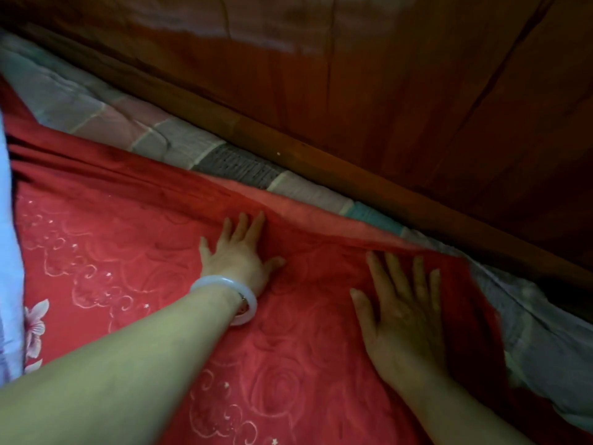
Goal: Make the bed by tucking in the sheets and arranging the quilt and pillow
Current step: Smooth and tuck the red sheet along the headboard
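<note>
left hand: smooth pale whitish bangle at wrist | forearms: bare

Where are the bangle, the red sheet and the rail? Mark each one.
bangle [213, 282]: head view, on its white band above the wrist.
red sheet [288, 364]: head view, on the rose pattern in its bare middle.
rail [321, 165]: head view, midway along the wooden bar.

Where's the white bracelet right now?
In the head view, the white bracelet sits on the left wrist, near the middle, just behind the left hand pressed flat on the red sheet.
</note>
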Action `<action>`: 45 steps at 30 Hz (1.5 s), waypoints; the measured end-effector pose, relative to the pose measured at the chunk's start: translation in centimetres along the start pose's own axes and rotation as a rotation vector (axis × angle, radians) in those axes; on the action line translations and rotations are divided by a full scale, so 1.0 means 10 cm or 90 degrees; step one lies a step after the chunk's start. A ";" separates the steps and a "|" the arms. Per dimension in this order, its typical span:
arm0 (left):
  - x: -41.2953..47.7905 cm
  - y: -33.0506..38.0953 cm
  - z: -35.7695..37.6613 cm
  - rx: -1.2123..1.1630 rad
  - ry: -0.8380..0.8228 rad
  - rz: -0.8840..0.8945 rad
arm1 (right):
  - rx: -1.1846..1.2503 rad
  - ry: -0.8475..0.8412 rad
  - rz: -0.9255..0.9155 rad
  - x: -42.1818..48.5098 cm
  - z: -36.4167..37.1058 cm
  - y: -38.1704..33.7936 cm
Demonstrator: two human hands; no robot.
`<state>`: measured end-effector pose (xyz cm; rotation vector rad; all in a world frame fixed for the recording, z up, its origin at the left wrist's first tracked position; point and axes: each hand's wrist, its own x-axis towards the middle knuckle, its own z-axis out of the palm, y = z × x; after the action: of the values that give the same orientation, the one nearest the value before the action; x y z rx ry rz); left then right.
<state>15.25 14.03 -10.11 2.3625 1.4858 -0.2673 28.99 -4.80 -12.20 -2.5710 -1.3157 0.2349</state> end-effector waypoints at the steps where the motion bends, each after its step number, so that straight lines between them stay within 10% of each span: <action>1: 0.02 -0.03 -0.02 -0.008 0.002 0.003 | 0.018 -0.019 -0.047 0.08 0.00 -0.13; 7: 0.10 -0.20 -0.20 -0.015 -0.013 0.042 | 0.067 -0.139 -0.216 0.74 0.04 -0.81; 17: 0.33 -0.63 -0.48 -0.295 0.091 0.088 | -0.044 -0.022 -0.256 1.38 0.43 -1.33; 22: 0.76 -0.97 -0.79 -0.083 0.347 0.076 | -0.041 -0.010 -0.252 1.37 0.52 -1.33; 31: 1.38 -1.16 -1.12 0.255 0.162 0.048 | -0.017 0.006 -0.260 1.38 0.54 -1.33; 35: 1.43 -1.17 -1.25 0.402 0.264 0.116 | -0.012 0.011 -0.264 1.39 0.54 -1.32; 45: 1.65 -1.04 -1.32 -0.043 0.442 -0.093 | 0.004 0.025 -0.272 1.38 0.56 -1.31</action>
<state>12.84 37.00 -5.27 2.4097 1.9139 0.6250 25.47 14.63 -14.25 -2.2049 -1.7961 0.1060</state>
